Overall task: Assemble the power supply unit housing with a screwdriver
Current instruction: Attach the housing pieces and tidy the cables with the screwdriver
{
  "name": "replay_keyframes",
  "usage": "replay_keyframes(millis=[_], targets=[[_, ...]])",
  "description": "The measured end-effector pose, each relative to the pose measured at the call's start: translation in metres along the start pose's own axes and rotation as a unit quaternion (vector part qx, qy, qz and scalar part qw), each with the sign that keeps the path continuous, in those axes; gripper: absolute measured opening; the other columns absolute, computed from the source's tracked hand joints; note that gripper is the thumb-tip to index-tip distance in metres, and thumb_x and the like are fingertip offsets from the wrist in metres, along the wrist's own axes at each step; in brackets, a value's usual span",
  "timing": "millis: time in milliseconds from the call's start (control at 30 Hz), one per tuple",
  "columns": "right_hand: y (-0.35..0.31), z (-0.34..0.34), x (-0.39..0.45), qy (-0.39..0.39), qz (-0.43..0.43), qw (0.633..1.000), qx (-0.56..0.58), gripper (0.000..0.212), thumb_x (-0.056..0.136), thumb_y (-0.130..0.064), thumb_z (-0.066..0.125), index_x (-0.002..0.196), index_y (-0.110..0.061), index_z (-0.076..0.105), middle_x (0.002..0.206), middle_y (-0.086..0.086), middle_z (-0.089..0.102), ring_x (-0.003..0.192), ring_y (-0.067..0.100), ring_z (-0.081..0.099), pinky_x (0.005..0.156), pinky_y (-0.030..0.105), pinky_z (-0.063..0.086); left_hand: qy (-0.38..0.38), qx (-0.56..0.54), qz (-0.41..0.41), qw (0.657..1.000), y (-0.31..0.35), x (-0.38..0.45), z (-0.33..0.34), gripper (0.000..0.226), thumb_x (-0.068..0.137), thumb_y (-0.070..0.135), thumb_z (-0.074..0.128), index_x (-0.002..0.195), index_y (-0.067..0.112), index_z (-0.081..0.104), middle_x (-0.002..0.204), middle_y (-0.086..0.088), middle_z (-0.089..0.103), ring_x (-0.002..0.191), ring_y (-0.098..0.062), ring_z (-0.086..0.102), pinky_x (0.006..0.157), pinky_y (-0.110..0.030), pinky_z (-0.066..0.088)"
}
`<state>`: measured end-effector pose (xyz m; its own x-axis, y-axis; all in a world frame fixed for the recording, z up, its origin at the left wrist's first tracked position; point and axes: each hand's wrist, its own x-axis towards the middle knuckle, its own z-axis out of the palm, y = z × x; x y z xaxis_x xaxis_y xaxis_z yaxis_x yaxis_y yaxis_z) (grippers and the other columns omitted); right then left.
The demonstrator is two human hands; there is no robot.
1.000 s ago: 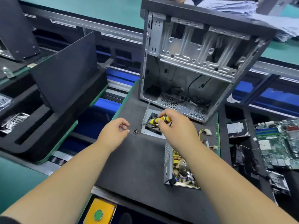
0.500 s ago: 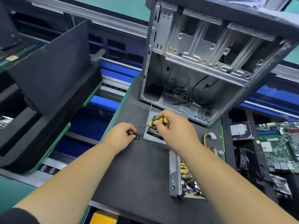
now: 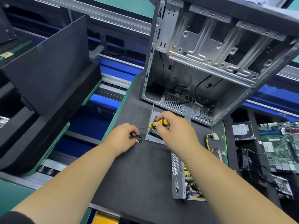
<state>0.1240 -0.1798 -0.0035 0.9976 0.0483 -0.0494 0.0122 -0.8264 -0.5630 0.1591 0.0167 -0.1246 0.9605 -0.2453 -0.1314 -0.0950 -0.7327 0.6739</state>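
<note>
between the hands lie screws (image 3: 139,139); left hand (image 3: 123,138) seemingly pinching them, right hand (image 3: 174,131) gripping screwdriver (image 3: 157,123).

Bright, even overhead illumination; no harsh shadows. Soft, short shadows only beneath left hand (image 3: 123,137) and right hand (image 3: 174,128) on matte black mat (image 3: 137,175). Mild glare on stamped metal of computer case (image 3: 210,50). Strong wide-angle distortion: straight rails bowed, forearms stretched toward lower corners. Centre acceptably sharp; slight motion softness at left and top margins. Screws (image 3: 139,140) too small to resolve individually.
</note>
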Motion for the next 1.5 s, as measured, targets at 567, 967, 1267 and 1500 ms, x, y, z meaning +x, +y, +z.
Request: replay_keyframes(millis=[567,967,1267,1500], targets=[[-0.003,-0.006,-0.003,0.032,0.005,0.999,0.040,0.005,0.091,-0.035,0.056,0.093,-0.040,0.057,0.068,-0.017,0.057,0.060,0.005,0.050,0.052,0.027,0.037,0.116,-0.158,-0.077,0.978,0.001,0.001,-0.007,0.009,0.082,0.021,0.062,0.079,0.029,0.064,0.073,0.014,0.059,0.060,0.001,0.049,0.054,-0.008,0.038],[-0.019,-0.023,-0.013,0.101,0.034,0.958,0.267,0.014,0.091,-0.021,0.057,0.084,-0.031,0.062,0.069,-0.008,0.067,0.053,0.001,0.050,0.043,0.012,0.038,0.077,-0.643,-0.201,0.735,0.022,0.010,-0.025,0.016,0.093,0.004,0.054,0.091,0.009,0.069,0.070,0.001,0.064,0.059,-0.006,0.056,0.059,-0.020,0.047],[-0.027,-0.023,-0.013,0.096,0.015,0.957,0.274,0.016,0.093,-0.017,0.057,0.084,-0.031,0.062,0.068,-0.015,0.067,0.054,0.005,0.050,0.047,0.015,0.040,0.006,-0.706,-0.190,0.682,0.029,0.006,-0.026,0.012,0.093,0.006,0.057,0.095,0.006,0.069,0.073,-0.001,0.066,0.063,-0.009,0.058,0.059,-0.021,0.051],[-0.024,-0.022,-0.014,0.101,0.005,0.966,0.239,0.016,0.092,-0.020,0.055,0.085,-0.034,0.059,0.068,-0.021,0.065,0.069,0.020,0.061,0.046,0.017,0.041,-0.012,-0.702,-0.177,0.689,0.031,0.004,-0.029,0.017,0.095,0.003,0.052,0.098,0.005,0.069,0.072,-0.002,0.066,0.063,-0.009,0.061,0.059,-0.022,0.053]])
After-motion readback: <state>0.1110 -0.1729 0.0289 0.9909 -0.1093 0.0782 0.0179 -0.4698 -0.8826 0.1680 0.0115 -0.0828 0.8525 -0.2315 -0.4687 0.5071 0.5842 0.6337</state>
